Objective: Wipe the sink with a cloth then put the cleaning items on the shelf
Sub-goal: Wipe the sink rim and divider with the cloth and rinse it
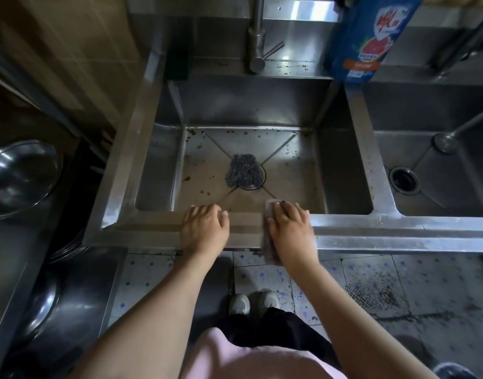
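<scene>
A steel sink lies in front of me, its floor speckled with brown bits. A grey steel-wool scourer sits on the drain in the middle. My right hand presses flat on a pale cloth draped over the sink's front rim, fingers straight. My left hand rests open on the same rim, a little to the left, holding nothing. A blue detergent bottle stands on the back ledge at the right. A dark sponge sits on the back ledge at the left.
A tap rises behind the sink. A second basin with an open drain lies to the right. Steel bowls are stacked on a low counter at the left. Tiled floor and my shoes show below.
</scene>
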